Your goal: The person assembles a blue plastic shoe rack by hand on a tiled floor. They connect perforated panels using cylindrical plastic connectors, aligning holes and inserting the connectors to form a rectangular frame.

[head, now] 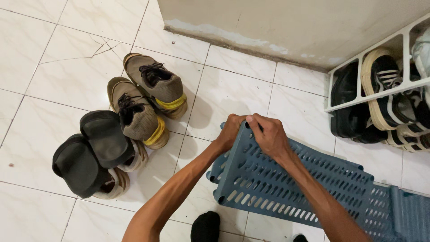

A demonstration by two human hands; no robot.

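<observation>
A blue perforated plastic shelf panel (286,179) lies on the white tiled floor and runs to the lower right. My left hand (230,131) and my right hand (268,134) both grip its near upper corner, fingers curled over the edge. Round sockets show at the panel's left corners. More blue panels (403,210) lie beneath it at the lower right.
A pair of olive sneakers with yellow heels (145,101) and two black sandals (92,152) stacked on pale shoes sit to the left. A white shoe rack (380,92) holding dark shoes stands at the right by the wall. A black-socked foot (206,226) is at the bottom.
</observation>
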